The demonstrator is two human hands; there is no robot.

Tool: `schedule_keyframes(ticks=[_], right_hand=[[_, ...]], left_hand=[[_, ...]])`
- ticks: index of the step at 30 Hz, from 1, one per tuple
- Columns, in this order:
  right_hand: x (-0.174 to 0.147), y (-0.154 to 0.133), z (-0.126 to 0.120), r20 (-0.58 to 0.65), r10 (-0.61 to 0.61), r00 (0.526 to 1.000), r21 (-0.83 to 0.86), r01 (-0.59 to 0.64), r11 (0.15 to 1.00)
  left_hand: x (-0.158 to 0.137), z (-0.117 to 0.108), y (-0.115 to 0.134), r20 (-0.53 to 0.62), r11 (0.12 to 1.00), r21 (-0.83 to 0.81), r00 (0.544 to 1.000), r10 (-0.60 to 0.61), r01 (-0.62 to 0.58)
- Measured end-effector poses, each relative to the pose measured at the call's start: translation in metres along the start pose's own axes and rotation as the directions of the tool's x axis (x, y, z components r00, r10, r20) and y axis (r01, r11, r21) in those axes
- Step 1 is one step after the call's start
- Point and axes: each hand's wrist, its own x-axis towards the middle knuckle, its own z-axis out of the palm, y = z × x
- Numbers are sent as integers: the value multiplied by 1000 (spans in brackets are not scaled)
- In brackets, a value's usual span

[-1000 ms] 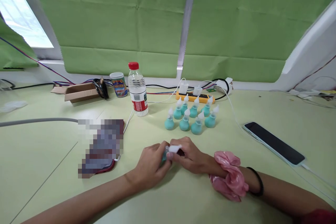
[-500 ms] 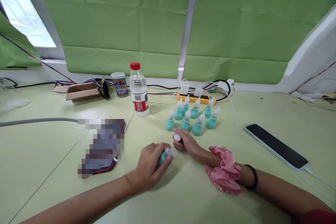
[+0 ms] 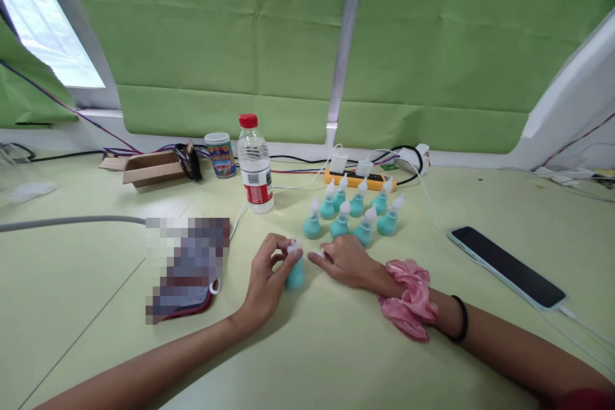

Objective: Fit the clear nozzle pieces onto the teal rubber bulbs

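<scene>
My left hand [image 3: 270, 272] pinches the clear neck of a teal nasal aspirator [image 3: 295, 277], whose bulb stands upright at the table surface. No white nozzle sits on that neck. Just to its right, my right hand [image 3: 346, 261] is closed, knuckles up, with a small white tip [image 3: 321, 254] showing between thumb and fingers; the rest of it is hidden. Behind my right hand stand several teal aspirators [image 3: 339, 225] with white pointed nozzles, grouped in rows.
Behind the group lies a yellow power strip [image 3: 346, 179] with white plugs. A water bottle [image 3: 256, 170], a can [image 3: 221, 155] and an open cardboard box [image 3: 154, 168] stand at the back left. A phone [image 3: 508, 266] lies right, a pixelated phone-like item [image 3: 192, 269] left.
My left hand has turned the aspirator upright, shifted it slightly left and now grips its neck rather than its bulb. My right hand has rolled palm-down, hiding most of the white tip.
</scene>
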Motion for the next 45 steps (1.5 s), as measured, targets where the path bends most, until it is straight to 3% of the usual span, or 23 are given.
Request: schedule_keyframes(ticks=[4, 10, 12, 16, 23, 29, 34, 37, 42, 45], right_hand=[[0, 1, -2, -60, 23, 998, 135, -15, 991], [-12, -15, -14, -290, -31, 957, 440, 162, 883], [-18, -24, -16, -264, -42, 964, 491, 171, 854], [-26, -30, -10, -171, 54, 984, 603, 61, 795], [-27, -25, -5, -304, 32, 952, 645, 181, 743], [-28, -29, -9, -170, 48, 984, 698, 85, 711], [-31, -30, -15, -42, -16, 999, 773, 42, 632], [-35, -32, -17, -37, -28, 999, 777, 46, 628], [-38, -36, -17, -8, 41, 999, 752, -22, 659], [-37, -36, -14, -22, 64, 998, 748, -26, 663]], left_hand=[[4, -2, 0, -24, 989, -41, 990, -141, 140], [8, -4, 10, -14, 983, -127, 991, -136, 133], [9, -4, 12, -19, 973, -164, 985, -171, 165], [10, -4, 11, -26, 947, -255, 977, -210, 197], [8, -1, 5, 71, 846, -372, 921, -383, 381], [3, 2, 13, 33, 927, -254, 961, -276, 275], [-5, 2, 13, 146, 985, -118, 984, -106, 124], [-8, 2, 11, 195, 996, -61, 979, -55, 68], [-9, 1, 9, 120, 999, 44, 992, -37, 31], [-8, 0, 11, 97, 994, 97, 995, 37, -47]])
